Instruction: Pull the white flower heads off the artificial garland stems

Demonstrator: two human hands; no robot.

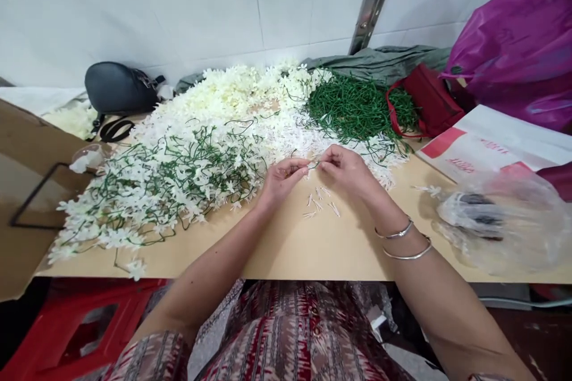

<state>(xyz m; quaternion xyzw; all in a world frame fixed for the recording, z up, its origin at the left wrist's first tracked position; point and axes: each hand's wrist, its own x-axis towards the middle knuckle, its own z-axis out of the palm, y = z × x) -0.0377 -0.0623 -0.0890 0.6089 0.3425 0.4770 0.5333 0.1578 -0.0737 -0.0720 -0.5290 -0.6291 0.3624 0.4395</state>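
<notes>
I see one thin green stem [314,165], held nearer me than the green stem pile [360,107], my landmark. Two hands grasp it: the left hand [286,175], wearing one ring, pinches one end, and the right hand [342,166], with two bracelets [409,241] on its arm, pinches the other. Nearer me than the pile I make out roughly seven slender white pieces [319,199], some crossing. Left of the pile spread white flowers [179,172] and cream blossoms [250,86], too many to count. Right of it I find one red pouch [435,101], one purple bag [513,41], one paper bag [485,140] and one clear plastic bag [531,223]; far left, one black bag [118,88] and one cardboard box [44,155]. The pile sits on a pale tan desk [295,250], with a white tiled wall [201,12] behind it.
</notes>
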